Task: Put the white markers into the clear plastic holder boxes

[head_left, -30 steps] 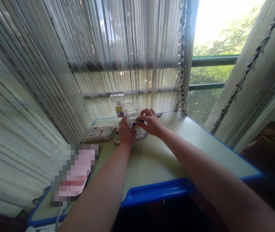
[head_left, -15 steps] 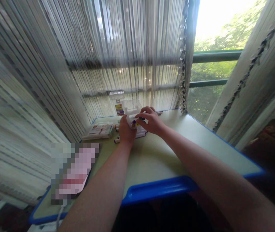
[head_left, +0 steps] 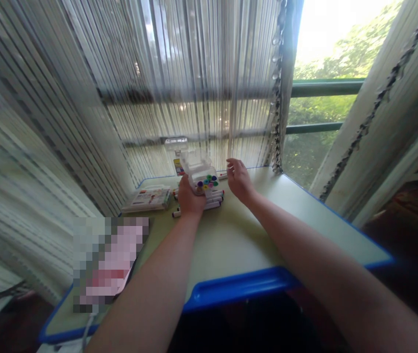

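Note:
My left hand (head_left: 191,197) is closed round a clear plastic marker case (head_left: 195,160), which it holds tilted above the table with the lid swung up at the back. Inside, several markers (head_left: 207,183) show their coloured ends: green, blue, yellow, purple and pink. To the right of the case and apart from it, my right hand (head_left: 241,179) is raised with loosely bent fingers and nothing visible in them. Loose white markers (head_left: 214,200) lie on the table under and beside the case, partly hidden by my left hand. Another marker (head_left: 223,175) lies behind, near my right fingers.
A flat clear case with a printed sheet (head_left: 149,198) lies at the table's left back. Nearer me is a blurred-out pink device (head_left: 120,257) with a white cable (head_left: 90,326). The table (head_left: 231,240) has a blue rim, and string curtains (head_left: 201,73) hang behind it.
My right hand has drawn back to the right, away from the case opening, uncovering the coloured marker ends. My left hand still holds the case in nearly the same place.

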### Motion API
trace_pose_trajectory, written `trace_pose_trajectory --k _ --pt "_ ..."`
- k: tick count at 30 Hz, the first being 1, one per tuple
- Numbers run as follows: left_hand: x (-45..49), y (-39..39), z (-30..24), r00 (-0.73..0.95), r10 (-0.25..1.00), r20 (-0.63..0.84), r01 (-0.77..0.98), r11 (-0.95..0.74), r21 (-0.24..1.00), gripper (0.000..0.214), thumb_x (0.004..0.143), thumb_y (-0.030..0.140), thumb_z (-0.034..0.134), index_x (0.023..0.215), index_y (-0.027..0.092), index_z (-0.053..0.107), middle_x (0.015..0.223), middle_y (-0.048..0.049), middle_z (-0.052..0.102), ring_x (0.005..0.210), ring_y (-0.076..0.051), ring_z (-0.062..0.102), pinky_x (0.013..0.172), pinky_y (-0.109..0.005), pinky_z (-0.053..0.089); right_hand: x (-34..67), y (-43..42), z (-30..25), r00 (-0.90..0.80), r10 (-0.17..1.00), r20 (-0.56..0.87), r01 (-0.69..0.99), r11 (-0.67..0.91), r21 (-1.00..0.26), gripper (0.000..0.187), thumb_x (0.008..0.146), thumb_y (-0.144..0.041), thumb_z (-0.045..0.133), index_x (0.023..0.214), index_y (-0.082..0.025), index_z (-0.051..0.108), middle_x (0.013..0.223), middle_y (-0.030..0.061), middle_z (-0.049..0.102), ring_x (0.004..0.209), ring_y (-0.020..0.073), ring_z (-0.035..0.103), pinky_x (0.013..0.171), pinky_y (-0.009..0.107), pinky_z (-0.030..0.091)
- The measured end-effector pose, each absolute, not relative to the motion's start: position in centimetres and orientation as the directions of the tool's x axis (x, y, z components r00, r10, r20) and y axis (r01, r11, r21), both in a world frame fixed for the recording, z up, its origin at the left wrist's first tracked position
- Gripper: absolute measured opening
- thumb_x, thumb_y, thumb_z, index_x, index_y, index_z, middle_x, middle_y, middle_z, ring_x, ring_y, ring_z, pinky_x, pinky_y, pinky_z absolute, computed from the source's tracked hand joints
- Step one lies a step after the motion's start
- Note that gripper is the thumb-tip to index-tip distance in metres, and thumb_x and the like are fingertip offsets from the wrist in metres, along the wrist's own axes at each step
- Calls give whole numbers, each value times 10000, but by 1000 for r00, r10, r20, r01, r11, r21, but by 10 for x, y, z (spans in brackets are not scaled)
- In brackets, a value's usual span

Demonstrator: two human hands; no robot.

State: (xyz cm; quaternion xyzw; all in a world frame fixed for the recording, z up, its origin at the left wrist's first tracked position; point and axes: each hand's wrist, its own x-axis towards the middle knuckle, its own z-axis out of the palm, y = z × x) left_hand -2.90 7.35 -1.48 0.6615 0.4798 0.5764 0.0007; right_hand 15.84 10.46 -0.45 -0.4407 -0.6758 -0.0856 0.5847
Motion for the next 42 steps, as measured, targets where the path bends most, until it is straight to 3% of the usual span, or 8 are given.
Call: trace_pose_trajectory --k 4,9,15,21,24,30,35,42 --pt "-28 72 -13 -195 617 762 630 -516 580 477 625 136 711 1065 212 544 1060 -134 670 1082 -348 650 921 -490 536 171 113 -20 -88 692 717 818 461 -344 420 885 -177 502 1294 -119 580 1362 204 579 1290 309 511 1085 497 408" --pt "-27 73 -13 -219 625 749 605 -515 607 514 613 99 681 1087 228 532 1109 -127 665 1131 -348 633 963 -498 525 175 111 -21 -169 955 245 946 227 -231 623 961 -421 451 1513 -140 389 1640 124 258 1529 314 181 1229 461 199" --pt "-22 74 -13 -220 607 764 600 -533 596 590 600 35 690 1141 208 530 1128 -141 657 1149 -356 623 997 -514 517 172 112 -15 -178 982 70 963 188 -194 660 1000 -453 305 1568 -121 270 1648 86 248 1530 242 197 1231 323 160" --pt "-24 75 -14 -206 605 769 604 -540 586 628 595 6 685 1171 205 533 1155 -138 653 1168 -351 617 1004 -506 521 163 118 -7 -93 991 -95 982 76 -171 685 970 -465 316 1597 -234 163 1690 33 24 1541 326 102 1211 503 168" --pt "-27 75 -14 -193 604 774 622 -534 572 619 600 28 688 1174 191 524 1165 -147 651 1171 -354 617 991 -498 527 158 118 -7 -65 998 -13 977 61 -205 684 949 -467 318 1587 -250 202 1682 45 127 1505 361 201 1178 567 207" --pt "-27 76 -15 -171 588 791 649 -536 539 564 641 94 675 1163 215 501 1141 -142 656 1141 -351 631 966 -517 531 163 107 -11 -30 968 247 984 73 -163 563 909 -312 443 1458 -188 454 1519 146 422 1364 316 410 1124 440 325" --pt "-26 76 -16 -169 579 797 650 -542 532 549 639 79 645 1155 218 519 1160 -149 658 1162 -353 622 991 -523 517 168 103 -5 -84 979 186 990 102 -95 443 970 -302 341 1304 -225 622 1482 95 502 1341 320 426 1087 466 350" --pt "-27 77 -15 -151 588 794 614 -574 542 458 672 145 646 1114 223 552 1148 -140 668 1170 -350 616 986 -527 513 176 99 0 -61 983 174 995 73 -64 427 977 -281 371 1319 -165 599 1433 137 556 1360 307 423 1098 449 340"
